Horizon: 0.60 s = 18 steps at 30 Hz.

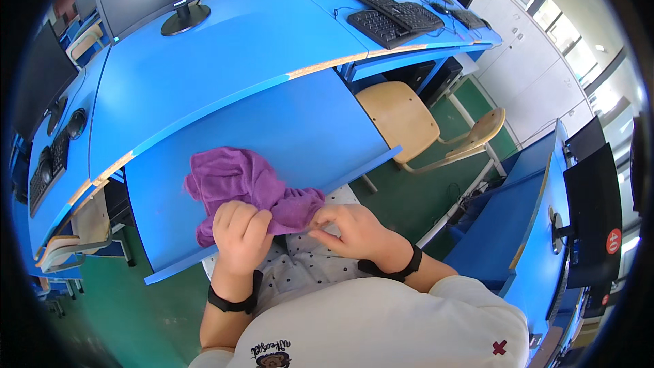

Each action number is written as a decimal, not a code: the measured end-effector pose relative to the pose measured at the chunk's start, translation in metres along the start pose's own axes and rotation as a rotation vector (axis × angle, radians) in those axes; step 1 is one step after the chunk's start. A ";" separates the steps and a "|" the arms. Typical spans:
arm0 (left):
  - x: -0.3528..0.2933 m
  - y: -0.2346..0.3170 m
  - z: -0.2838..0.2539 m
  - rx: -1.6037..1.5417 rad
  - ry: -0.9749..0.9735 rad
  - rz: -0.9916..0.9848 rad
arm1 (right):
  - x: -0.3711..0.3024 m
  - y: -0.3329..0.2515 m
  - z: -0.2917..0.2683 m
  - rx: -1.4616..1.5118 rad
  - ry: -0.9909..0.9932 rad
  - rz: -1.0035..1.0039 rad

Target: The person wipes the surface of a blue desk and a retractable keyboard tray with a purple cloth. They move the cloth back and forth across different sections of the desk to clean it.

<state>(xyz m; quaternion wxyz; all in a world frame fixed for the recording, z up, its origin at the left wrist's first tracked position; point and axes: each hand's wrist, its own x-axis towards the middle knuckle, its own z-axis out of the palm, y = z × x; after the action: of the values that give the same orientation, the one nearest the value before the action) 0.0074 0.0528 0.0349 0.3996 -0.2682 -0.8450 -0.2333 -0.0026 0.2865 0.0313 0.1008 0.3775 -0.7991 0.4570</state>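
A crumpled purple cloth (235,177) lies partly on the blue pull-out tray (306,116) of the desk, its near edge hanging toward my lap. My left hand (242,232) is closed on the cloth's near edge, fingers curled over it. At the cloth's right corner, my right hand (347,230) pinches the fabric between thumb and fingers. The stretch of edge between the two hands is drawn fairly straight, while the rest stays bunched in folds. Each wrist wears a black band.
Above the tray is the blue desktop (225,54) with a monitor stand (185,19) and stacked black keyboards (392,17). A wooden chair (398,121) stands to the right, another chair (75,238) at the left. Behind on the right is another desk with monitors (593,218).
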 end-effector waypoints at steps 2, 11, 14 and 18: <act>-0.007 0.003 -0.003 0.018 0.072 0.035 | -0.003 -0.001 -0.003 -0.035 -0.088 -0.056; -0.014 0.035 -0.026 0.069 0.038 0.278 | -0.019 -0.011 0.003 -0.136 -0.398 -0.089; -0.010 0.040 -0.024 0.119 0.098 0.289 | -0.016 -0.006 0.010 -0.168 -0.263 -0.112; -0.005 0.031 -0.011 -0.130 0.051 0.282 | -0.014 -0.003 0.009 -0.134 -0.091 -0.011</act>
<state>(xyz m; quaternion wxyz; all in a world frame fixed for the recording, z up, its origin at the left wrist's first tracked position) 0.0360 0.0675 0.0431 0.4314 -0.4037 -0.7715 -0.2359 0.0110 0.2854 0.0216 0.0922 0.3947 -0.8296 0.3841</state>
